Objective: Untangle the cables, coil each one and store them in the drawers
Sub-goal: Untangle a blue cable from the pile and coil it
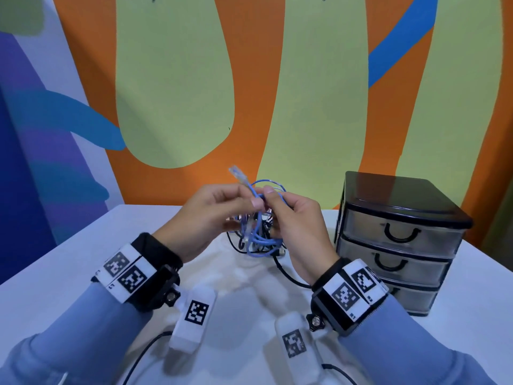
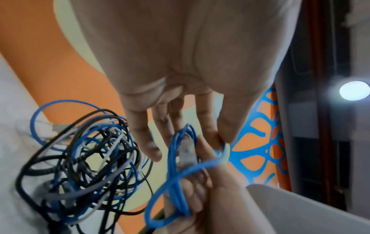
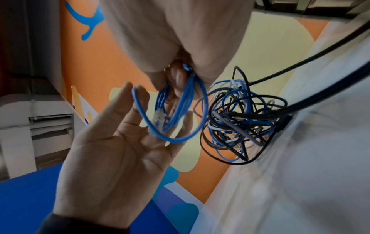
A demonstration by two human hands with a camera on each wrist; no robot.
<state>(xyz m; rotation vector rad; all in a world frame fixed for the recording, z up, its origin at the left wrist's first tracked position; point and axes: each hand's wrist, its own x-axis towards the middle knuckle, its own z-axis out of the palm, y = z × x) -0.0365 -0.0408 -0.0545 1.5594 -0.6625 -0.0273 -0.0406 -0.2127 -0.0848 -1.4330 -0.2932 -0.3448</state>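
Two bare hands are working together just above a white table (image 1: 83,262), both wearing wrist bands printed with black-and-white markers. The right hand (image 1: 297,226) is pinching a small bundle of thin blue network cable loops (image 3: 180,101) between thumb and curled fingers. The left hand (image 1: 205,218), close beside it, is pinching a strand of the same blue cable between thumb and forefinger, its other fingers loosely spread; a clear plastic plug (image 1: 237,173) is sticking up just beyond its fingertips. Directly below and beyond both hands, a knot of black, grey, white and blue cables (image 2: 84,158) is lying on the table. Whether the blue loops are fully free of it cannot be told. To the right of the right hand, a black-framed three-drawer plastic chest (image 1: 397,240) is standing with all drawers closed.

The coiling of the first cable appears to be under way. Next, the coil probably needs finishing, then one hand freeing to pull a drawer open.
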